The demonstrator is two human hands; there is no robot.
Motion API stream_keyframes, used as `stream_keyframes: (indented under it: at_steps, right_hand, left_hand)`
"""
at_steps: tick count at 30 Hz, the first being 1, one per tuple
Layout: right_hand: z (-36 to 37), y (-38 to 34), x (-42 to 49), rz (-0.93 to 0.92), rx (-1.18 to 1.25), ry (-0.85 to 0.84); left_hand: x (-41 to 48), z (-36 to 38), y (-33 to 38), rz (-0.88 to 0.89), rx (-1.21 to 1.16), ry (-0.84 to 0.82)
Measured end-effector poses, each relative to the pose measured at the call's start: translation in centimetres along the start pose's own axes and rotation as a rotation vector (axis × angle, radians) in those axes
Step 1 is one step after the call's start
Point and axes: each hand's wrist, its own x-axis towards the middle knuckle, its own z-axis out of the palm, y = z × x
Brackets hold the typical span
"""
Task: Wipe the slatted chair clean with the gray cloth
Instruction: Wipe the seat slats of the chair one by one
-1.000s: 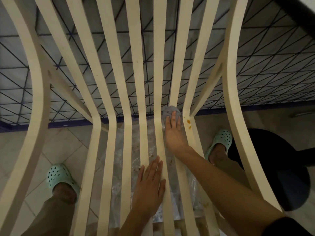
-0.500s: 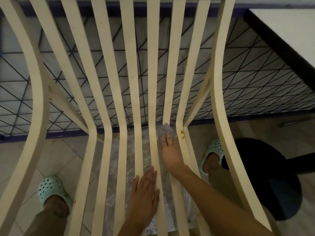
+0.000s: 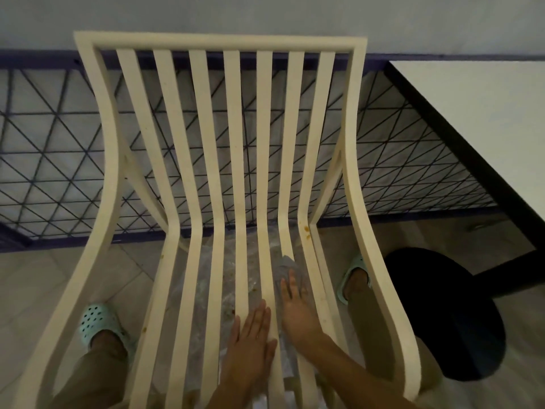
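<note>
Head view, steeply downward, close above chair (image 3: 218,42)

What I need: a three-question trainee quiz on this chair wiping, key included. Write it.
1. Which hand presses the gray cloth onto the slatted chair?
2. True or false: the cloth covers the orange stain.
3. The left hand: A) rests flat on the slats, B) grips the backrest, C) holds a bottle.
Key: 1. The right hand. 2. False; the stain lies bare, beyond the cloth. 3. A.
</note>
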Motion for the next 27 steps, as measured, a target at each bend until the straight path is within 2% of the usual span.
stream_keyframes:
  at_steps: [3,4,6,8,11,17,27]
  right_hand:
    - [0.0,-0.3,-2.7,0.079,0.039,-0.02]
    - [-0.2,-0.5,-3.6,0.073,0.074,-0.064]
    - [1.7,-0.3,-5.2,0.045,0.074,-0.045]
    - [0.9,-0.6,-7.0,0.081,0.18,-0.102]
    - [2.0,-0.5,-9.5,0.035,0.145,-0.167]
    - [3.4,0.1,-12.5,0.019,0.14,-0.262]
    - [2.4,0.5,-10.1,-0.018,0.143,-0.252]
  left_hand:
    - [-0.5,-0.3,0.7,0.004,-0.004,-0.005]
    - [-0.7,-0.9,1.1,-0.016,0.003,0.005]
    - [-1.0,-1.5,1.0,-0.014,0.049,0.06]
    - [-1.4,-2.0,1.0,-0.002,0.12,0.058]
    - [-1.7,-0.7,0.9,-0.027,0.068,-0.088]
    - [-2.6,-0.4,1.1,-0.058,-0.007,-0.091]
    - [-2.2,0.9,1.4,-0.047,-0.069,0.074]
